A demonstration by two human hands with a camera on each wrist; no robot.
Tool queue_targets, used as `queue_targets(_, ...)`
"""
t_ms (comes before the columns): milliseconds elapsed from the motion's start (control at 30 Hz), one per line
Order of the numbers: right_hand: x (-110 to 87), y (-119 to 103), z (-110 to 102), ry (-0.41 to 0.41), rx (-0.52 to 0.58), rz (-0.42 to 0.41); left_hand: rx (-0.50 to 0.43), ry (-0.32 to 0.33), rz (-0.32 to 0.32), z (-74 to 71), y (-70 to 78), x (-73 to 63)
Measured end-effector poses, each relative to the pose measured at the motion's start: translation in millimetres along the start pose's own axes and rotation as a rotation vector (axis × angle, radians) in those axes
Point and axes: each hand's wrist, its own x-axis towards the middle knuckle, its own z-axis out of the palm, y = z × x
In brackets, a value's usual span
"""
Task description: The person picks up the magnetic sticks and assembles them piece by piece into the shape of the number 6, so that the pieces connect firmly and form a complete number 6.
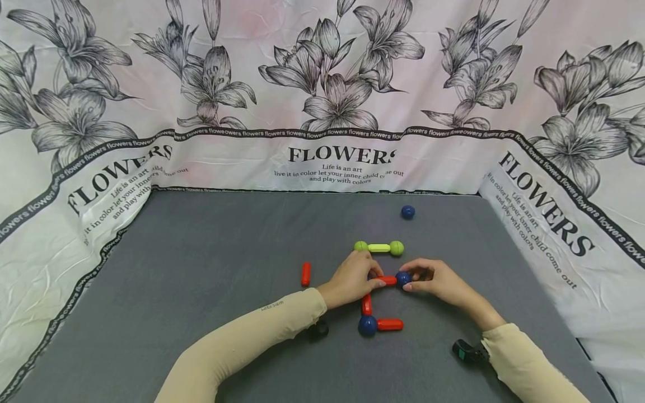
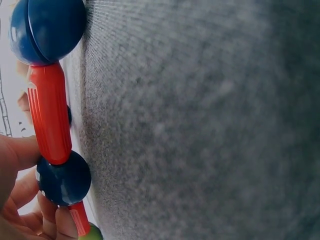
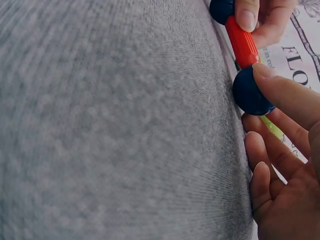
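In the head view, my left hand (image 1: 355, 277) holds a blue ball (image 2: 64, 178) at a corner, its fingertips right where a red stick (image 1: 387, 280) joins. That stick runs to a second blue ball (image 1: 403, 279), pinched between the thumb and fingers of my right hand (image 1: 435, 279). From the corner ball another red stick (image 2: 50, 112) leads toward me to a third blue ball (image 1: 368, 326). A further red stick (image 1: 390, 324) sticks out rightward from that near ball. My left hand mostly hides the corner ball in the head view.
Beyond the hands lies a light green stick (image 1: 379, 248) with a green ball at each end. A loose blue ball (image 1: 408, 212) sits farther back, and a loose red stick (image 1: 305, 274) lies left. Flower-printed cloth (image 1: 332, 162) borders the grey table (image 1: 227, 240).
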Motion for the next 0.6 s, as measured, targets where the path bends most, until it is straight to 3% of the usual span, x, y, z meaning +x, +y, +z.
queue_targets(600, -2.9, -2.3, 0.6, -0.01, 0.024, 0.011, 0.025, -0.019, 0.003, -1.2, 3.2, -2.2)
